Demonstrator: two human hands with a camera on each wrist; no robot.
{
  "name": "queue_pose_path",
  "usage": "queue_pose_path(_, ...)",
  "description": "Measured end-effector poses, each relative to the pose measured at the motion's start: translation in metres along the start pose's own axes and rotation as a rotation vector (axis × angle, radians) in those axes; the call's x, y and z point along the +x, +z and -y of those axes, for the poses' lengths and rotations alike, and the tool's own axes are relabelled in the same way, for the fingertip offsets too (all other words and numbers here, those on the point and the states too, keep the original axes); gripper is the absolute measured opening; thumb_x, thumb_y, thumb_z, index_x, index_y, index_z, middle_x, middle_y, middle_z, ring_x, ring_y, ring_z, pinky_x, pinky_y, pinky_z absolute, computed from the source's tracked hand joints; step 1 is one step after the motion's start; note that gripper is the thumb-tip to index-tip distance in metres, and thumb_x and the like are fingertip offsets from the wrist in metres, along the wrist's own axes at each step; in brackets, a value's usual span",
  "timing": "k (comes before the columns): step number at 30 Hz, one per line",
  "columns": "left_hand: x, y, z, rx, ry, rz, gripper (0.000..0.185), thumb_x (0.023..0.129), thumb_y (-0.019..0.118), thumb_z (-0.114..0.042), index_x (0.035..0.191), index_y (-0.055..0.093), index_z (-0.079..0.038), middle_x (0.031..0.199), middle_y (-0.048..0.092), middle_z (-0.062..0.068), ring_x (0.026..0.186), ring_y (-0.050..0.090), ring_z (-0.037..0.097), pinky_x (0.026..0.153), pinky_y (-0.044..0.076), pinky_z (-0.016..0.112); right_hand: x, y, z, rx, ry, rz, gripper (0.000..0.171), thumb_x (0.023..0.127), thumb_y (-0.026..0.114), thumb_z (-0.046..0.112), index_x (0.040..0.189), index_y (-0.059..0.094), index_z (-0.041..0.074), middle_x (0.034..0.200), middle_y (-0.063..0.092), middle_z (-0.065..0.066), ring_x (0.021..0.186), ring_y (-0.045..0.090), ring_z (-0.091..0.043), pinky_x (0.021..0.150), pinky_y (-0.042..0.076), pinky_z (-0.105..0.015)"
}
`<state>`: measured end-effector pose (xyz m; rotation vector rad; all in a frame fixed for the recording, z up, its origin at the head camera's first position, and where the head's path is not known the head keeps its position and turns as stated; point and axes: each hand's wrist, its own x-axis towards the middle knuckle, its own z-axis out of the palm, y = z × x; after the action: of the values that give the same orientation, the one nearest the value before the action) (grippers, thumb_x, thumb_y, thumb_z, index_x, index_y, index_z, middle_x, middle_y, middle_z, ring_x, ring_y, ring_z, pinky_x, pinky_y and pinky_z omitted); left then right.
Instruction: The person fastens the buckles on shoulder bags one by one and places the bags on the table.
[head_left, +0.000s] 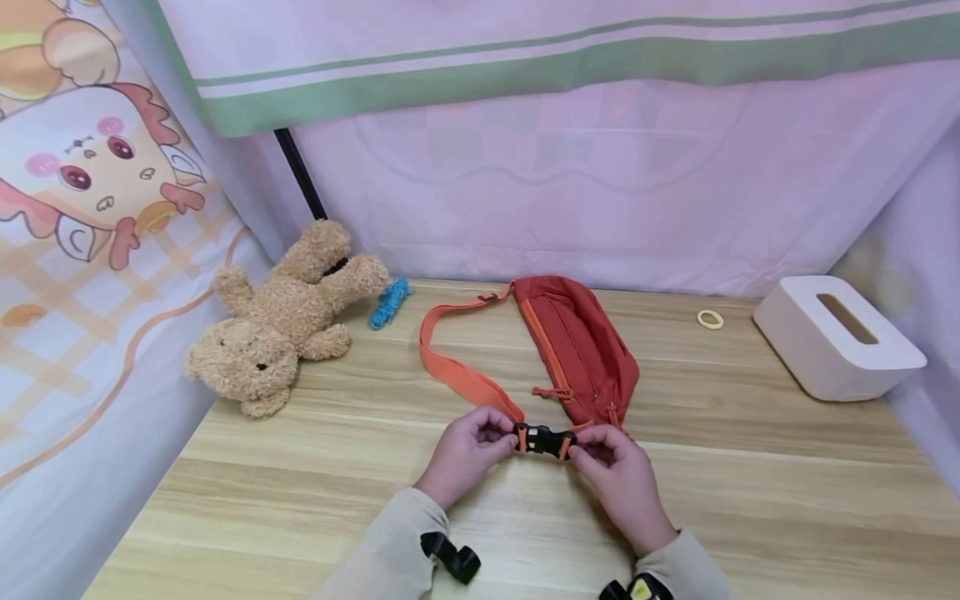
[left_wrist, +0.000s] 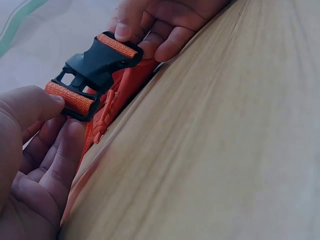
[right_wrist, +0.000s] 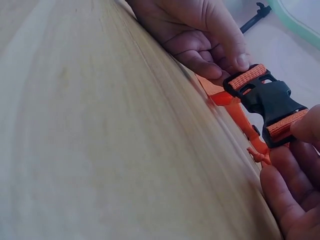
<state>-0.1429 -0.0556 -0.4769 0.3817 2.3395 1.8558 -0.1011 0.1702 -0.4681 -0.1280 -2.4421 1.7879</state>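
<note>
A black side-release buckle (head_left: 545, 440) with orange webbing at both ends is held between the two hands, just in front of a red waist bag (head_left: 577, 342). My left hand (head_left: 468, 454) pinches the buckle's left end between thumb and fingers. At the other end, my right hand (head_left: 622, 479) pinches the webbing loop and frame. In the left wrist view the buckle halves (left_wrist: 92, 70) sit one inside the other, with small gaps showing near the left end; whether they are fully locked I cannot tell. The bag's orange strap (head_left: 457, 371) curves round to the left.
On the wooden table (head_left: 750, 500) a brown teddy bear (head_left: 277, 325) lies at the left, beside a blue bundle of cord (head_left: 389, 303). Toward the right are a pale yellow ring (head_left: 709, 320) and a white tissue box (head_left: 832, 342). Cloth curtains (head_left: 525, 200) hang behind.
</note>
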Motion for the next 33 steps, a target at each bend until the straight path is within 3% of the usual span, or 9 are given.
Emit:
queue_pose_path(16, 0.0003, 0.0016, -0.0001, -0.02, -0.01, 0.016, 0.008, 0.091, 0.074, -0.009, 0.096, 0.068, -0.008, 0.091, 0.068, 0.001, 0.08, 0.064, 0.014, 0.07, 0.054, 0.024, -0.0009, -0.0011, -0.0005, 0.015, 0.015, -0.014, 0.014, 0.086, 0.075, -0.003, 0.096, 0.067, 0.003, 0.104, 0.068, -0.012, 0.085, 0.064, -0.015, 0.073, 0.054, -0.023)
queue_pose_path(33, 0.0009, -0.0012, -0.0024, 0.046, 0.002, 0.009, 0.007, 0.09, 0.077, -0.013, 0.093, 0.071, -0.014, 0.089, 0.069, -0.003, 0.077, 0.061, 0.013, 0.066, 0.052, 0.024, 0.0038, 0.001, -0.0029, 0.008, -0.026, -0.001, 0.015, 0.084, 0.077, -0.004, 0.094, 0.07, 0.005, 0.101, 0.071, -0.009, 0.088, 0.066, -0.014, 0.075, 0.055, -0.023)
